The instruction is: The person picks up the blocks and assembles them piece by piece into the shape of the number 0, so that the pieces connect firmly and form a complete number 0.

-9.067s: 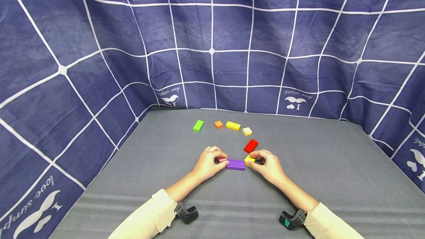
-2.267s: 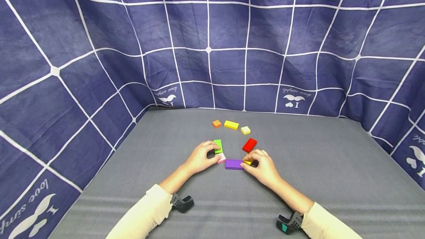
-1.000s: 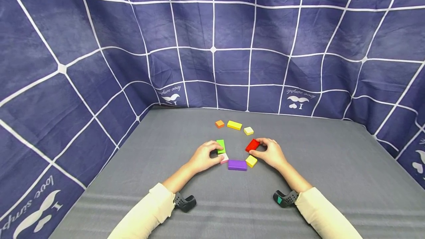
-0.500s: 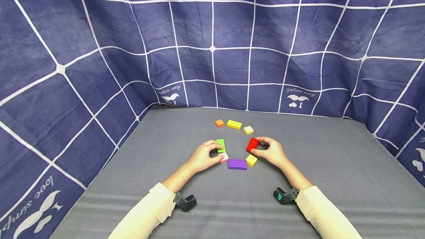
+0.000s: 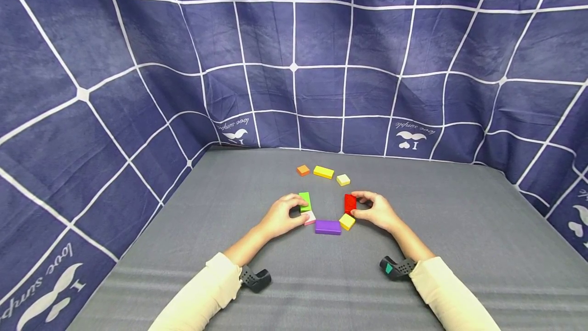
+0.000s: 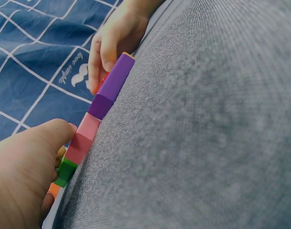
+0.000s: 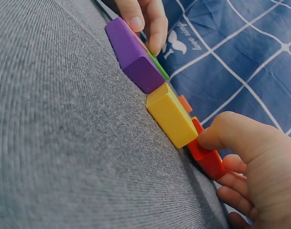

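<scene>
In the head view my left hand (image 5: 282,217) has its fingertips on a green rectangular block (image 5: 305,202) and its thumb at a pink square block (image 5: 309,217) just below. My right hand (image 5: 376,212) pinches a red rectangular block (image 5: 350,203) between thumb and fingers; it stands lengthwise away from me. At its near end lies a golden-yellow square block (image 5: 347,221), tilted like a diamond. A purple rectangular block (image 5: 327,227) spans the bottom between the pink and golden blocks. In the right wrist view the thumb meets the red block (image 7: 205,155) beside the golden block (image 7: 172,117).
Farther back lie an orange square block (image 5: 303,170), a yellow rectangular block (image 5: 323,172) and a pale yellow square block (image 5: 343,180). All blocks lie on a grey cloth-covered table (image 5: 220,188). A blue checked curtain (image 5: 321,91) hangs behind and at the left.
The green block has come from the back left to the pink block. My right hand has gone from the golden block to the red one, turning it from slanted to straight and drawing it nearer.
</scene>
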A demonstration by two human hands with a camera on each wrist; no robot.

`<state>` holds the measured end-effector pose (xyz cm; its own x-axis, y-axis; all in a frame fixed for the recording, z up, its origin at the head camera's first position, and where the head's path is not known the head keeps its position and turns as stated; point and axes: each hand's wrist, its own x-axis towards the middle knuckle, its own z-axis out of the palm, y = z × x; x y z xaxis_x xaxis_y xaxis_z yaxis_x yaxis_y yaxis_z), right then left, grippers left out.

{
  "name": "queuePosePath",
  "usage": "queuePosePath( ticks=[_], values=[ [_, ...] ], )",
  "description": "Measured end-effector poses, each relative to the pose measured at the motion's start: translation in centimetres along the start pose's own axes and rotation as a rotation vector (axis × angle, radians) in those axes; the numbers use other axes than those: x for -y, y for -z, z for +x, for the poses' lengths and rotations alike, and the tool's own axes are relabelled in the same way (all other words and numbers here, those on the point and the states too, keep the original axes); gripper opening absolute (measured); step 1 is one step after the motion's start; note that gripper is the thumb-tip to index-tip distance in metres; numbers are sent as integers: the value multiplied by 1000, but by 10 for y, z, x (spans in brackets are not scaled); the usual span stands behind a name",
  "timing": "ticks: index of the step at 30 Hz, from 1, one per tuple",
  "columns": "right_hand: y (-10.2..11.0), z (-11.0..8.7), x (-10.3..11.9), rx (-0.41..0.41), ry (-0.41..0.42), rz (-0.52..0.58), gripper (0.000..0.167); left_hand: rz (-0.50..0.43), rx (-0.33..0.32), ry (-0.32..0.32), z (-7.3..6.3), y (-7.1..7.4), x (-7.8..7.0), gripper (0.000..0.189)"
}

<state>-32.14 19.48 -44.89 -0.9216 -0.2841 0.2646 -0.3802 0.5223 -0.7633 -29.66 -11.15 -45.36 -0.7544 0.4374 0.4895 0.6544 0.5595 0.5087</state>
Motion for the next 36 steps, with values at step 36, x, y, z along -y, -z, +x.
queuePosePath(
  ticks=[36],
  values=[
    [-1, -5, 8, -16, 69, 72, 46, 0, 8, 12, 0, 1, -2, 27]
  ],
)
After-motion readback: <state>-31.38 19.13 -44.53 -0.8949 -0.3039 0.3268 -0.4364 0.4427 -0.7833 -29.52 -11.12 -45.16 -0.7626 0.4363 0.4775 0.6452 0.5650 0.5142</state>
